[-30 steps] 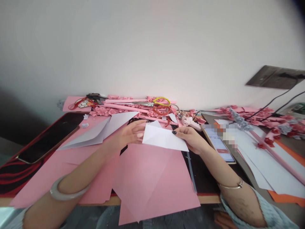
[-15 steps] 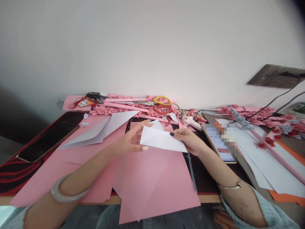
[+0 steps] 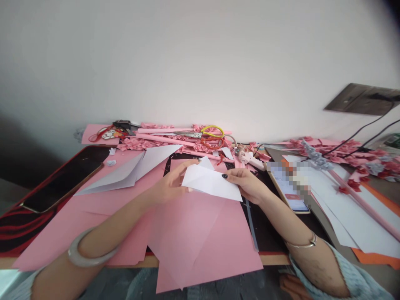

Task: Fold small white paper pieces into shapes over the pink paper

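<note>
My right hand (image 3: pixel 248 184) pinches a folded white sheet of paper (image 3: pixel 211 182) near its right end, the dark-nailed thumb on top and the other fingers underneath. My left hand (image 3: pixel 171 183) is at the paper's left end, its thumb and forefinger apart. Its thumb tip goes behind the paper's lower left corner, and its forefinger reaches up by a white flap behind. Whether those fingertips press on the paper is hidden. Below both hands lie large pink paper sheets (image 3: pixel 225 246), overhanging the table's front edge. Another folded white sheet (image 3: pixel 121 173) stands to the left.
A dark phone (image 3: pixel 67 179) lies at left, another phone (image 3: pixel 289 187) at right. Along the wall are pink paper flower stems (image 3: pixel 175 141), yellow-handled scissors (image 3: pixel 212 132) and a pink glue gun (image 3: pixel 251 160). White sheets (image 3: pixel 353 212) lie at right; cables hang from a wall socket (image 3: pixel 362 99).
The white paper has shifted slightly left and tilted. My left thumb, whose nail showed before, has slipped partly behind the paper's edge. My right hand keeps its pinch.
</note>
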`<state>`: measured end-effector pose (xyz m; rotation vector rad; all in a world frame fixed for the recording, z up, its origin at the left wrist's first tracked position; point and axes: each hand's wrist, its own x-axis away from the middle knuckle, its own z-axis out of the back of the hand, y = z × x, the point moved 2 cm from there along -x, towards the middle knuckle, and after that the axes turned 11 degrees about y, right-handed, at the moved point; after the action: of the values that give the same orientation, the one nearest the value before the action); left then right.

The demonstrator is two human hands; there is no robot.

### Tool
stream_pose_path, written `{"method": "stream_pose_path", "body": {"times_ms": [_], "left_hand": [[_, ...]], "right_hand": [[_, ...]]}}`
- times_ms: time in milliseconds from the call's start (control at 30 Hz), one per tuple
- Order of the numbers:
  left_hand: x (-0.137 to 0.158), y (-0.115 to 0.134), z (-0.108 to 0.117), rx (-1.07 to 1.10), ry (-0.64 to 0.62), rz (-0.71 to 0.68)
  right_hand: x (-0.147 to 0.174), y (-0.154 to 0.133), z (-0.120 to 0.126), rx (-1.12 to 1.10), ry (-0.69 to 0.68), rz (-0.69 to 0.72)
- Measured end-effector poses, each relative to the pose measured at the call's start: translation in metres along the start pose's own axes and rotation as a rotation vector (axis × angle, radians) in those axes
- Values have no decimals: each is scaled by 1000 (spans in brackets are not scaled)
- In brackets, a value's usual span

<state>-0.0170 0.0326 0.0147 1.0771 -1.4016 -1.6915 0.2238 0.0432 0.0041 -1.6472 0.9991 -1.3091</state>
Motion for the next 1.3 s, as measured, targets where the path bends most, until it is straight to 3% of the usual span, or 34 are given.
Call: {"method": "stream_pose_path", "body": {"times_ms": [200,400,567,667,800,1033,1133,1300], "left_hand": [[-4,-5,4,12,138,52],[-7,-12,11,-148,345,110],[-5,-16,15,-28,493,157],[-4,-16,16,-9,495,163],[-4,-14,12,25,464,134],[-2,-10,-1,30,252,101],[-2,-11,1,-26,232,137],[-4,-13,5,-115,311,123]], "right_hand": [[2,0,-2,28,-38,0],[6,-5,-6,25,-104,67],[6,-4,-7,-25,-137,117],[5,-2,-9,36,-115,179],[2,0,-11,54,20,259],[7,-8,-8,131,217,494],[7,-7,-9,190,214,501],[7,-3,-13,90,124,385]]}}
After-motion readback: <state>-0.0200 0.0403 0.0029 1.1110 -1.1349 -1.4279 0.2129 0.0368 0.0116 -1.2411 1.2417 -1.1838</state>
